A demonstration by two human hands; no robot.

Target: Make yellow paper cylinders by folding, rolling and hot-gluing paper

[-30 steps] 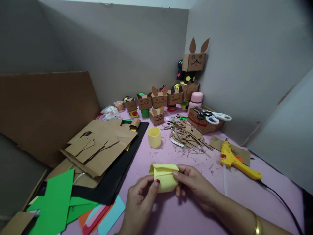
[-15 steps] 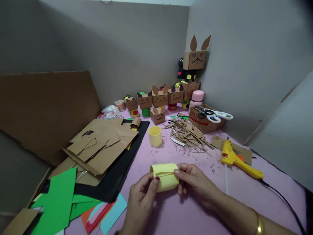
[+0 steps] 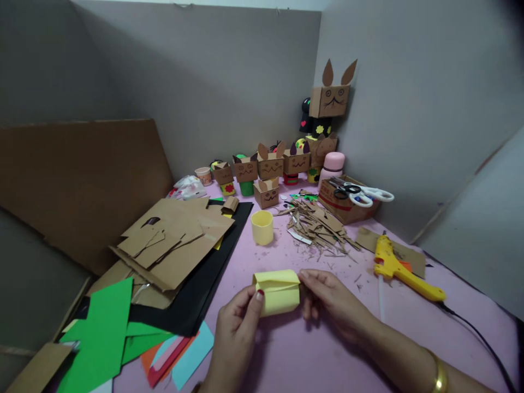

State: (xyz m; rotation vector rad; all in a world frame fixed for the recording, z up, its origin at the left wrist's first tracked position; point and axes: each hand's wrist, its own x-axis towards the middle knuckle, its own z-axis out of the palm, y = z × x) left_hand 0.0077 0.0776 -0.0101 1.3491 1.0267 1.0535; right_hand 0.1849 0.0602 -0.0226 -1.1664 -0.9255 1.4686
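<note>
A yellow paper tube (image 3: pixel 280 297), lying sideways with its overlapping seam facing up, is held between my two hands above the pink tabletop. My left hand (image 3: pixel 240 322) pinches its left end, the thumb on the front near the seam. At the right end, my right hand (image 3: pixel 327 297) pinches the edge by the seam between thumb and index finger, the other fingers curled below. Beyond the tube a short yellow paper ring (image 3: pixel 262 228) stands upright on the table.
Cardboard sheets (image 3: pixel 180 234) and green paper (image 3: pixel 102 327) lie at left. Cardboard scraps (image 3: pixel 315 224) are heaped beyond the tube. A yellow glue gun (image 3: pixel 403 273) with a cord rests at right. Behind are a box (image 3: pixel 344 204) with scissors (image 3: pixel 364 195) and cardboard animal figures (image 3: pixel 269 164).
My right thumb has slid from the tube's seam out to its right edge. The seam flap stands slightly more open. The whole view has shifted a little.
</note>
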